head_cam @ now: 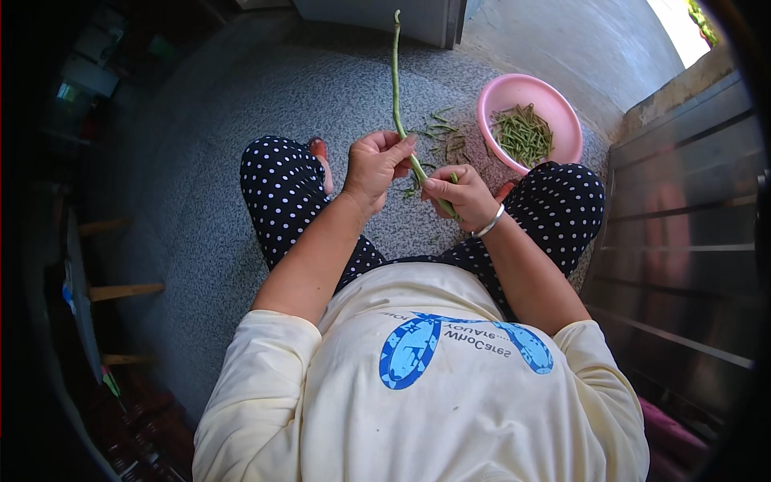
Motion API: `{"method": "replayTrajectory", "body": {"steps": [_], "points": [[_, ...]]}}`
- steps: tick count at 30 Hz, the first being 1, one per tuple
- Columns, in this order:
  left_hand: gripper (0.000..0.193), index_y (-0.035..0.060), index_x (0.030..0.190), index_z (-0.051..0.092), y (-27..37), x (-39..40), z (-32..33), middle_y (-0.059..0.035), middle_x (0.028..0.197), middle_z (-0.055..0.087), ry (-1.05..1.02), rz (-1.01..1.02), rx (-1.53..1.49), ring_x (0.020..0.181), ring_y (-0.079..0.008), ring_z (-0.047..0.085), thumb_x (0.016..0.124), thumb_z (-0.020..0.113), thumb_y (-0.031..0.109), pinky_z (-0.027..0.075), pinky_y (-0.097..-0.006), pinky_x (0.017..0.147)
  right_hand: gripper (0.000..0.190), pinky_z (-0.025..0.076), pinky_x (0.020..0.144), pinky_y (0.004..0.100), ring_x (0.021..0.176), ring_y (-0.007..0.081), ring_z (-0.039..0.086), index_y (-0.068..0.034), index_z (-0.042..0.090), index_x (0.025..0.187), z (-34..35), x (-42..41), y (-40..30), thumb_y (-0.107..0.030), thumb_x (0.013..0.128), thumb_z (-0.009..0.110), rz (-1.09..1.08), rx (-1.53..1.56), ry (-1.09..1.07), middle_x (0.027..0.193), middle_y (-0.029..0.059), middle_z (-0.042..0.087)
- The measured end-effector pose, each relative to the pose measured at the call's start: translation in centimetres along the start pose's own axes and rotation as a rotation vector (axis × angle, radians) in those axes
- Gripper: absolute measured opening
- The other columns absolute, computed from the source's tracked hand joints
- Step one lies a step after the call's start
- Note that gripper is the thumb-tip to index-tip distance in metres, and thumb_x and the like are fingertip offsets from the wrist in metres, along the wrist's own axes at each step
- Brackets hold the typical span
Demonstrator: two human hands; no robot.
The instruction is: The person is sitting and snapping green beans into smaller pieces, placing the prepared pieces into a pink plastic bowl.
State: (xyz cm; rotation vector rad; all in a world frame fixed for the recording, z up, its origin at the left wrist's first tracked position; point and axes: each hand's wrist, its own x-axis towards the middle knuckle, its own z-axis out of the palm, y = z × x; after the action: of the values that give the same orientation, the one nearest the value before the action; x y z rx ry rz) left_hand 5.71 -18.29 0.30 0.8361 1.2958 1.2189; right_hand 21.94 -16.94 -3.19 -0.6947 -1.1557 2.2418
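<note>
Between my two hands runs a long green bean [396, 84], its curled tip pointing away from me. My left hand [376, 165] pinches it near the middle between thumb and fingers. Closer to its near end, my right hand [461, 196] grips the same bean, with short green pieces showing between the fingers and at the palm. A silver bangle [491, 222] circles my right wrist. Beyond my right knee stands a pink plastic basin [569, 120], holding a heap of short bean pieces [523, 135].
Bean scraps [443, 128] are scattered on the speckled floor [289, 90] beyond my hands. A metal door panel [680, 241] rises at my right. Another door's lower edge [385, 24] is ahead. At the left, a piece of furniture with wooden legs [126, 292] stands in shadow.
</note>
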Motion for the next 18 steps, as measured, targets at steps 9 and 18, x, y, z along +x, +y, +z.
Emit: {"method": "replayTrajectory", "body": {"steps": [9,18], "points": [[0.01,0.0072,0.078,0.053,-0.8,0.7,0.6,-0.0007,0.067,0.056,0.002,-0.297,-0.403,0.055,-0.0074,0.053,0.078,0.059,0.015,0.041,-0.0177,0.046,0.019,0.026,0.038,0.0199,0.04,0.0042,0.035,0.001,0.061,0.071,-0.8,-0.2,-1.3,-0.016,0.078,0.058,-0.329,-0.368,0.043,0.048,-0.0011,0.046],[0.012,0.0076,0.076,0.053,0.0,0.1,1.0,0.0003,0.065,0.055,0.089,-0.214,-0.324,0.055,-0.0071,0.053,0.076,0.061,0.017,0.043,-0.0174,0.047,0.029,0.027,0.036,0.0196,0.036,0.0061,0.035,0.0,0.059,0.073,-0.3,0.6,-0.3,-0.024,0.084,0.047,-0.319,-0.052,0.402,0.045,-0.0011,0.041]]}}
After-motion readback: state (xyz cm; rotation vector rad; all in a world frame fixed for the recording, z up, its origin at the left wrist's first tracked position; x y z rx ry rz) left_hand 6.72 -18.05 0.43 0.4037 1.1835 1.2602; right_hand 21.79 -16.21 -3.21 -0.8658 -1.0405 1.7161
